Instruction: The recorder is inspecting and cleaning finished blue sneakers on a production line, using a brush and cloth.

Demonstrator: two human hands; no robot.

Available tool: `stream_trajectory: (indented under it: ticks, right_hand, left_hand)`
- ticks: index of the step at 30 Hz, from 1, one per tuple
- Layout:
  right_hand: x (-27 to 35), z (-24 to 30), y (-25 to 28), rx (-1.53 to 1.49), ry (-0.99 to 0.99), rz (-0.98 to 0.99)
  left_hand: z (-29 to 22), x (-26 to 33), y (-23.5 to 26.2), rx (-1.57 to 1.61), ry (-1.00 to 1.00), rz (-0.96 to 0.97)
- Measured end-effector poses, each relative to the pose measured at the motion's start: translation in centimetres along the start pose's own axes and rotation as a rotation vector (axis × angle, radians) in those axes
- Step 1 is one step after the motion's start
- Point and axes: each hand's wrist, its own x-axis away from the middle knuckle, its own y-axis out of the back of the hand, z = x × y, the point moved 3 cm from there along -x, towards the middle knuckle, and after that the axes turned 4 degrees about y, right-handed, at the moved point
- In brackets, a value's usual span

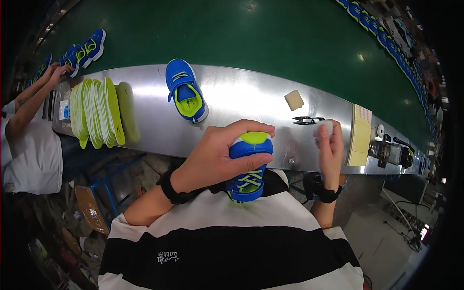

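Fingers (251, 126) of my left hand (217, 157) wrap over the heel end of a blue and lime shoe (250, 166), thumb on the near side, so the hand is clamped firmly around it; the shoe is held upright against my striped shirt, just off the near edge of the bench, sole side toward the bench. Beyond it I see the green conveyor belt (270, 34) running behind the steel bench (232, 92). On the bench's left end stands a fanned row of lime insoles (99, 113), leaning on one another near a co-worker's arm (34, 96) that reaches toward more blue shoes (82, 50) on the belt's left edge. A second blue shoe (186, 92) with a lime lining lies in the middle of the bench, opening up, well apart from the one I hold. Toward the right end sits a yellow pad of paper (360, 135) at the near edge. My right hand (331, 150) rests at the near edge there, fingers curled onto a small white lump (323, 127); how tightly I cannot tell. Just beside it lies a black thread snip (307, 120), and farther back a small tan block (294, 100).
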Motion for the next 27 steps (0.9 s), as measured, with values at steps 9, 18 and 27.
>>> stream_trajectory:
  ticks: [9, 18, 27]
  right_hand:
    - [0.4, 12.0, -5.9, 0.023, 0.719, 0.519]
    - [0.2, 13.5, -6.7, 0.391, 1.058, 0.549]
    - [0.1, 12.5, -6.9, 0.294, 1.078, 0.501]
  left_hand:
    - [-1.1, 0.6, 0.0, -0.151, -0.110, 0.008]
    - [-1.1, 1.0, -0.9, -0.170, -0.114, 0.015]
    - [-0.7, 0.7, -0.6, -0.173, -0.088, -0.017]
